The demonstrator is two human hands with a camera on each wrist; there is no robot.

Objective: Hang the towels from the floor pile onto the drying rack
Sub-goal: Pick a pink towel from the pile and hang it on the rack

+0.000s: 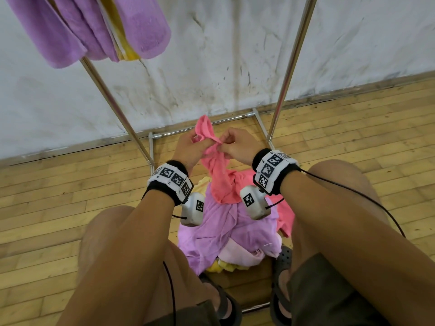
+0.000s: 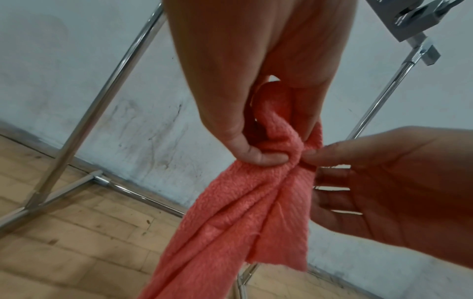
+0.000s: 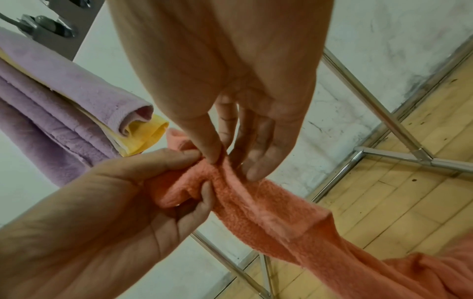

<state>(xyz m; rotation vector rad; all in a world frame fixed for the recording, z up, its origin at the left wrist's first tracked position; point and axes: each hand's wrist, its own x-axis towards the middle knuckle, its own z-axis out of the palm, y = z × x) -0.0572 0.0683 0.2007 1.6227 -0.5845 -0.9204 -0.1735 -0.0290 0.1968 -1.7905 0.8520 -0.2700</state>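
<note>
A pink towel (image 1: 217, 170) hangs bunched between both hands, its lower end trailing onto the floor pile (image 1: 226, 231) of purple, pale pink and yellow towels. My left hand (image 1: 191, 149) grips the towel's upper part, thumb and fingers curled round the fabric (image 2: 271, 139). My right hand (image 1: 231, 144) pinches an edge of the same towel (image 3: 256, 202) with thumb and fingertips (image 3: 212, 155), right beside the left hand. The drying rack's chrome poles (image 1: 113, 102) rise on either side, with purple towels (image 1: 77, 29) and a yellow one hung at the upper left.
The rack's base bars (image 1: 202, 125) lie on the wooden floor (image 1: 58, 196) against a stained white wall (image 1: 211, 55). My bare knees and sandalled feet (image 1: 223, 302) flank the pile. Cables run from both wrist units.
</note>
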